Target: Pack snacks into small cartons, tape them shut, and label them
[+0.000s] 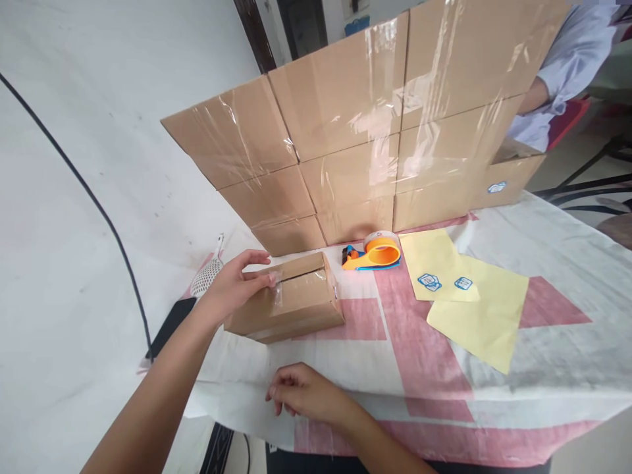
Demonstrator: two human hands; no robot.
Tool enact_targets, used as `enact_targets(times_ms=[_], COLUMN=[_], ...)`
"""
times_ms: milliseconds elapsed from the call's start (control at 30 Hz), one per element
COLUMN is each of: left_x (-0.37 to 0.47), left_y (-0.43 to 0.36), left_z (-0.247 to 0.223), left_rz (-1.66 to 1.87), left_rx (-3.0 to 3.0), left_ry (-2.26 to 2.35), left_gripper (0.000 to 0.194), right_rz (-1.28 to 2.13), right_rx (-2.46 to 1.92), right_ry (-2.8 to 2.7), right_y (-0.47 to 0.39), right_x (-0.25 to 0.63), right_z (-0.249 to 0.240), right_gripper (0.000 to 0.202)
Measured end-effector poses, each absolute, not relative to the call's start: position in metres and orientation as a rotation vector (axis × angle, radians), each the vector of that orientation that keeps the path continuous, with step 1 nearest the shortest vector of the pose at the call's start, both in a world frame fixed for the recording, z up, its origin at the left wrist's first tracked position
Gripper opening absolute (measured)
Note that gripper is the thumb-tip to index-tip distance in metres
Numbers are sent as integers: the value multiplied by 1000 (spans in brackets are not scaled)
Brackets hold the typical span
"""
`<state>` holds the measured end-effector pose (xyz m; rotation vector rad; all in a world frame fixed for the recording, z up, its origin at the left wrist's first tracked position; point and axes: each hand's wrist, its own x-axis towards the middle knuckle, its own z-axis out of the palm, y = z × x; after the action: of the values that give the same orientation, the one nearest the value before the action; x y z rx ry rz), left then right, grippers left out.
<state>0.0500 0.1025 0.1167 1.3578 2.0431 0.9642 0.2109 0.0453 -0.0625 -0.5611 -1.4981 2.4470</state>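
Note:
A small closed cardboard box (301,306) lies on the cloth-covered table, with a dark slit between its top flaps. My left hand (237,283) is at the box's left end, fingers stretched out and apart. Its thumb touches a strip of clear tape (278,289) that lies across the slit and down the front. In front of the box, my right hand (306,394) hovers near the table's front edge, fingers loosely curled in, with no object visible in it. Behind the box's right end stands an orange and blue tape dispenser (372,253) with a roll in it.
A tall taped cardboard panel (345,131) stands along the back. Yellow paper sheets (486,296) with blue-edged stickers lie to the right. Another open box (508,178) sits behind, near a person's white sleeve (575,59). A white perforated scoop (207,275) lies by the left wall.

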Motion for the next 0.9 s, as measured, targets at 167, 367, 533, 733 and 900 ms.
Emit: enact_targets(times_ms=[167,367,533,733,900], left_x=[58,68,68,62,54], left_y=[115,121,123,123,98], left_z=[127,133,135,130,110], left_rz=[757,555,412,379,497], left_rx=[1207,1271,1306,1351,1902], left_ry=[2010,2128,2194,2170,2517], left_gripper=[56,55,49,41,32], right_rz=[2470,2507,2496,2498,2486], right_rx=[-547,-542,-533,-545,-531], right_ry=[-1493,-1496,-1517,-1522,-1522], right_y=[46,48,48,50,47], right_x=[212,211,214,217,218], right_z=[-62,-65,-62,-58,-58], right_gripper=[10,9,11,11,10])
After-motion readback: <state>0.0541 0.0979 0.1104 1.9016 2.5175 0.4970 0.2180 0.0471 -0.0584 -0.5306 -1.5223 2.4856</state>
